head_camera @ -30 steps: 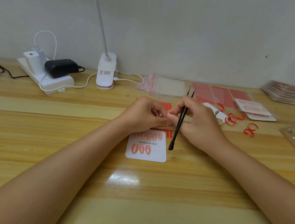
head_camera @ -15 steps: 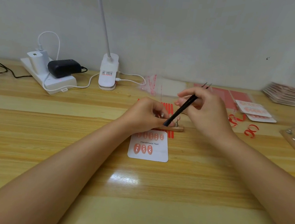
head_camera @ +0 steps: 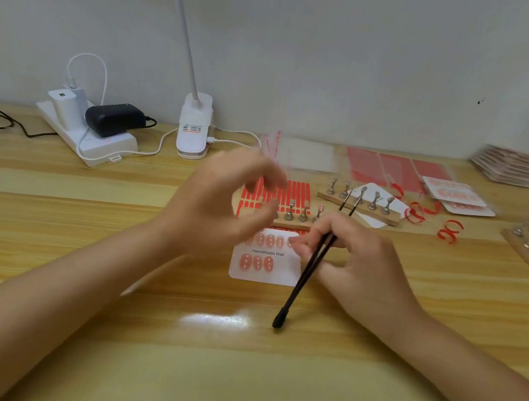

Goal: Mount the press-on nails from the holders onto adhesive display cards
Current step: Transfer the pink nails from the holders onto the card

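Your right hand (head_camera: 359,268) grips the black tweezers (head_camera: 309,268) while its fingertips press a nail at the display card (head_camera: 266,265); your blurred left hand (head_camera: 221,208) hovers loosely curled, empty (treat each light, slick, stiff nail by its edges), more waiting on the holder (head_camera: 291,216).

Surface (head_camera: 47,237): light yellow-tan wood, darker grain stripes. Display card (head_camera: 279,275): white, black "Handmade Nail" lettering, coral-pink nails (head_camera: 257,263) with pale spots. Tweezers (head_camera: 304,279): black. Adhesive strip sheet (head_camera: 295,191): red-orange bars in rows. Near holder strip (head_camera: 293,226): tan wood, silver metal stands. Far holder strip (head_camera: 357,207): same tan and silver. Curled tape backings (head_camera: 449,230): red. Sheets at back (head_camera: 396,171): red. Lamp base (head_camera: 194,126): white. Power strip (head_camera: 94,142): white; adapter (head_camera: 113,118) on it black. Wall (head_camera: 311,54): plain grey-white.
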